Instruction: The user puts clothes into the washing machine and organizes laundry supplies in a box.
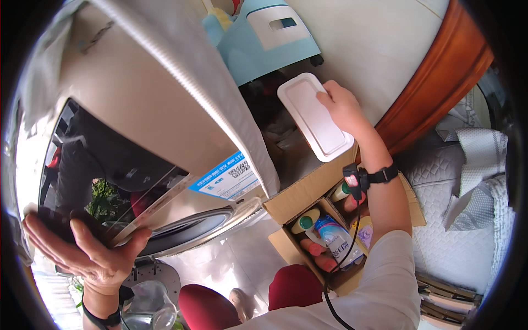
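My right hand [340, 103] grips the upper right edge of a white plastic tray or lid [311, 117], held above a dark gap beside the washing machine. My left hand [86, 251] is spread, its fingers against or close to the glossy dark panel [107, 165] of the washing machine [165, 95]; nothing is seen held in it. Below my right forearm stands an open cardboard box [307, 183] with several bottles and a blue and white detergent pouch [336, 239]. A blue and white label [227, 177] bearing writing and a printed code is on the machine.
A light blue wheeled container [268, 45] stands at the top centre, beyond the dark gap. A reddish wooden frame [437, 82] and a grey quilted cover [445, 181] lie to the right. A clear plastic vessel [148, 305] is at the lower left. A black cable hangs from my right wrist.
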The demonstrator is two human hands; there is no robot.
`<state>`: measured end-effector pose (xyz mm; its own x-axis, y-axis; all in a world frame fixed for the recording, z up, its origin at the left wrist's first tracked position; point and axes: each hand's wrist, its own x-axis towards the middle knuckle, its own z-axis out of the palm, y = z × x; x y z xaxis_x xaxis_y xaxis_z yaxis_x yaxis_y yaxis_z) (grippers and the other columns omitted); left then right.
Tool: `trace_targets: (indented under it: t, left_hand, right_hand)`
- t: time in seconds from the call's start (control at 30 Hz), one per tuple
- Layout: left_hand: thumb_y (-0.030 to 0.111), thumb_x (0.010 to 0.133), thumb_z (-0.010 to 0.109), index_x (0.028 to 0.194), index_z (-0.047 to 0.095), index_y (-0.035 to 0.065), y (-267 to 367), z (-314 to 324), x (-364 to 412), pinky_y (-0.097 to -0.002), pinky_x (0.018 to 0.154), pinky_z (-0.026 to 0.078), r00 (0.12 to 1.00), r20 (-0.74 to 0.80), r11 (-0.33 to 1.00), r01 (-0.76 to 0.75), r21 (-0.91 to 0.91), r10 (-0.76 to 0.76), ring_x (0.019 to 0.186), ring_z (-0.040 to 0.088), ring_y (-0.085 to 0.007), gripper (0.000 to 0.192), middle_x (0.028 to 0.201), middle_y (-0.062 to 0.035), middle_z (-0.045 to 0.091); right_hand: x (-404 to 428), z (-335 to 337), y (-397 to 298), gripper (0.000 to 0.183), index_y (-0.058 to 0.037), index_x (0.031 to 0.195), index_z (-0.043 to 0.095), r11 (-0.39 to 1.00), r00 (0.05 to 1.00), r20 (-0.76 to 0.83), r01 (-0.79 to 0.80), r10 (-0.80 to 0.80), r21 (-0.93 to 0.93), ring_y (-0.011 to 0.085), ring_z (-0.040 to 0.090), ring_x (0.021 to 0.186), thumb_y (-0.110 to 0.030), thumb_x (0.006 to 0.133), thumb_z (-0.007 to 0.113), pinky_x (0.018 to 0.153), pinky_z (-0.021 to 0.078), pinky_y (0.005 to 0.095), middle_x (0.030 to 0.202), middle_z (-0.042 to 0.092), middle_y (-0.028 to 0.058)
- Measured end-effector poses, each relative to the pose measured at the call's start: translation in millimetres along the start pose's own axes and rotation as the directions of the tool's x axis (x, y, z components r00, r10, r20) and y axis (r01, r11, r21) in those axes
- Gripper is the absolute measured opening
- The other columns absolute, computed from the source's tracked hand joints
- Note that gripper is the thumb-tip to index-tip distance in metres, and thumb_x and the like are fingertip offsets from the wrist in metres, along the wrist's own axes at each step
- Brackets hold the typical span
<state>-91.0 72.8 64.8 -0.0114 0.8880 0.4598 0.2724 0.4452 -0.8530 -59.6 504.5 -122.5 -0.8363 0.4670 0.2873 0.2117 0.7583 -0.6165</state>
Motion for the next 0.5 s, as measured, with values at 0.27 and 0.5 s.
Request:
trace_targets:
  t: [0.27, 0.5]
  left_hand:
    - [0.053, 0.079, 0.060, 0.138, 0.037, 0.0092, -4.3, -16.9, -7.2, -0.0578, 0.105, 0.024, 0.991, 0.002, 0.969, 0.132, -0.209, -0.134, 0.130, 0.031, -0.0463, 0.077, 0.140, -0.0325, 0.030]
    - [0.028, 0.067, 0.079, 0.136, 0.035, -0.0022, 56.1, -45.8, -25.9, -0.0556, 0.104, 0.029, 0.965, -0.091, 0.354, 0.002, -0.935, -0.245, 0.129, 0.030, -0.0506, 0.087, 0.141, -0.0331, 0.026]
  right_hand:
    - [-127.2, -83.5, -29.0, 0.017, -0.0012, 0.096, 0.059, 0.266, 0.951, 0.177, -0.245, 0.255, 0.932, 0.0094, 0.060, 0.079, -0.017, 0.092, 0.053, 0.071, 0.0477, 0.0220, 0.088, 0.063, 0.0034]
    - [-202.9, -102.5, -86.4, 0.022, 0.0012, 0.104, 0.058, 0.263, 0.899, 0.363, -0.421, 0.244, 0.868, 0.0102, 0.062, 0.080, -0.017, 0.093, 0.054, 0.072, 0.0506, 0.0237, 0.091, 0.064, 0.0053]
